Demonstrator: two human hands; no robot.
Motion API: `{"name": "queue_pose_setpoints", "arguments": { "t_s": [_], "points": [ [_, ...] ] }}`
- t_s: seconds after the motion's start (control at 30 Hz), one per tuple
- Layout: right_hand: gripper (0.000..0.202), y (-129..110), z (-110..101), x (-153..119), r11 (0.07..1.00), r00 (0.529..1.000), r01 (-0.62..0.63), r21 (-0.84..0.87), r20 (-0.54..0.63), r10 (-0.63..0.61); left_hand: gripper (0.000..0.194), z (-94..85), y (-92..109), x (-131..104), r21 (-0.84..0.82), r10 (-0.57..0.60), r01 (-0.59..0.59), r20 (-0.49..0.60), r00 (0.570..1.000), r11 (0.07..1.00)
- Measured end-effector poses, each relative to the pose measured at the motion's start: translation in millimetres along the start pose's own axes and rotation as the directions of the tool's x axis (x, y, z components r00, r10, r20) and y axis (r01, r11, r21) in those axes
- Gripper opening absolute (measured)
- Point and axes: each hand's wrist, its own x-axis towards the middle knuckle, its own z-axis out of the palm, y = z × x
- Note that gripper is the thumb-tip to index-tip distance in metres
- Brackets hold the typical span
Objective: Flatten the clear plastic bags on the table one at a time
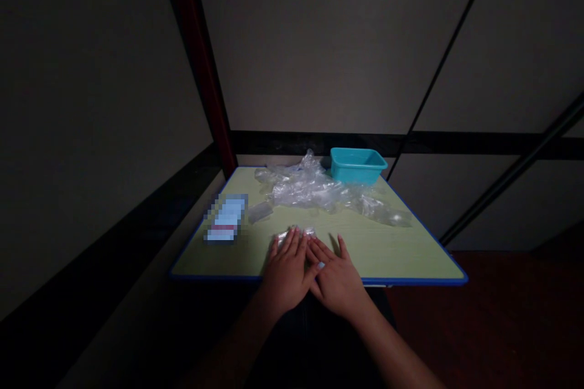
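Both hands lie side by side at the table's near edge, fingers stretched forward. My left hand (287,270) rests flat on a small piece of clear plastic (309,232), which shows past the fingertips and is mostly hidden under the hands. Beside it, my right hand (335,276) is also flat, its fingers overlapping the left hand's edge and the plastic, one finger spread to the right. Beyond the fingertips lies a crumpled heap of clear plastic bags (314,188). To the left of the heap is a small flat translucent packet (260,213).
The pale yellow-green table (396,255) has a blue rim. At its back right stands a turquoise plastic basin (358,167). A blurred-out flat, bright object (227,219) lies near the left edge. Grey wall panels rise behind and to the left.
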Motion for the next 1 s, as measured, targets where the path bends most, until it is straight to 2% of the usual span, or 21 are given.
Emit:
{"name": "queue_pose_setpoints", "arguments": {
  "t_s": [0.13,0.33,0.5,0.77,0.83,1.0],
  "points": [
    [0.059,1,1,-1,1.000,1.000,0.010,-0.012,-0.019,-0.010,0.059,4.3,-6,-5,0.023,-0.035,0.035,0.001,0.999,0.999],
    [0.055,5,-2,-5,0.996,0.997,0.074,-0.047,-0.030,-0.076,0.058,10.0,-15,-11,0.041,0.001,0.002,-0.064,0.998,0.999],
    [0.049,5,-5,-12,0.997,0.995,0.073,-0.020,-0.060,-0.074,0.059,8.9,-14,-11,0.044,-0.004,0.006,-0.061,0.998,0.999],
    [0.054,9,-4,-18,0.999,0.996,0.033,-0.030,-0.081,-0.035,0.056,7.4,-16,-10,0.046,0.010,-0.008,-0.060,0.998,0.999],
    [0.054,9,-3,-18,0.998,0.996,0.045,-0.044,-0.079,-0.048,0.057,4.9,-15,-9,0.045,0.031,-0.028,-0.062,0.998,0.999],
    [0.051,8,0,-17,0.999,0.995,0.046,-0.029,-0.086,-0.049,0.057,-2.3,-4,-8,-0.014,0.166,-0.167,-0.058,0.984,0.986]
  ]
}}
